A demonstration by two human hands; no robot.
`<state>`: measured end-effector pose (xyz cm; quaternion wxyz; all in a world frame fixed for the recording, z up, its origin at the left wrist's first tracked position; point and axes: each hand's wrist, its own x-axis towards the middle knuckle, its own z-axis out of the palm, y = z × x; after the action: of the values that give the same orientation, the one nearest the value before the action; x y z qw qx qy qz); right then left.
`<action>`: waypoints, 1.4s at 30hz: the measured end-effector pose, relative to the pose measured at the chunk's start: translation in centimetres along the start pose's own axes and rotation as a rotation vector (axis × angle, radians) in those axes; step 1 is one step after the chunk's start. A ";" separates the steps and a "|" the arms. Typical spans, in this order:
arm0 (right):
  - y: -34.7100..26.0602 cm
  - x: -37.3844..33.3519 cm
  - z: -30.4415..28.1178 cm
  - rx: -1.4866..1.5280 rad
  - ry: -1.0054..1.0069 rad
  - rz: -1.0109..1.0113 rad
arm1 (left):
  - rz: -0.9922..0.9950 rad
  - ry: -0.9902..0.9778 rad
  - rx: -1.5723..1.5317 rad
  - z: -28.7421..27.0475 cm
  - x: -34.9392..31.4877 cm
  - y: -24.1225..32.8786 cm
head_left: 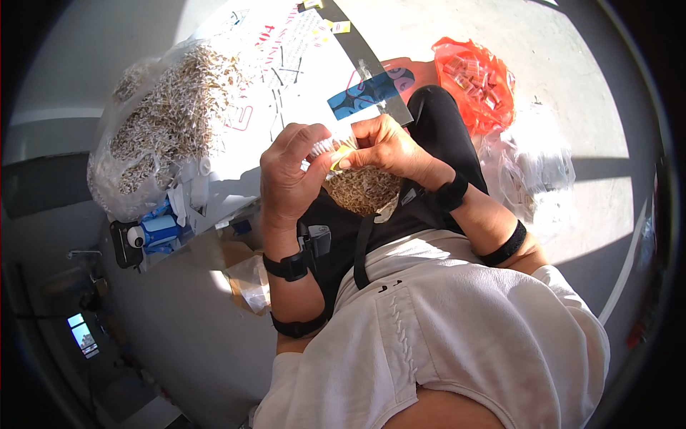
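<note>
My left hand (291, 168) is closed, thumb and fingers gripping a small ribbed white bundle (321, 148) that looks like a row of thin sticks. Right beside it, my right hand (386, 149) pinches a small yellow label (339, 159) against the bundle. The fingers of both hands nearly meet over my lap. Under them lies a heap of short brownish sticks (363, 190), partly covered by my hands. What exactly the small pieces are is too fine to make out.
A large clear bag (161, 129) of similar pieces stands on the white table (254, 107) at left. Yellow labels (341, 27) lie near its far edge. An orange plastic bag (474, 82) with small packs and a clear plastic bag (532, 161) are on the right. Blue packages (160, 230) sit lower left.
</note>
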<state>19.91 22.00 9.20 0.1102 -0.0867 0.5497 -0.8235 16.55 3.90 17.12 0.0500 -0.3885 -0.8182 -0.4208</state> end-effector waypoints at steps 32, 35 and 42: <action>0.1 0.1 0.1 -0.031 -0.018 -0.159 | 0.011 0.148 -0.017 2.2 0.0 0.6; 0.5 0.3 0.0 -0.085 -0.032 -0.198 | 0.065 0.163 0.012 2.8 -0.3 0.5; 0.6 0.1 -0.3 0.044 -0.012 -0.215 | 0.005 0.174 -0.069 2.8 -0.1 1.4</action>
<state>19.78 21.97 8.53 0.0261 -0.1476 0.5183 -0.8420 18.24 6.36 16.18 0.1086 -0.3542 -0.7947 -0.4809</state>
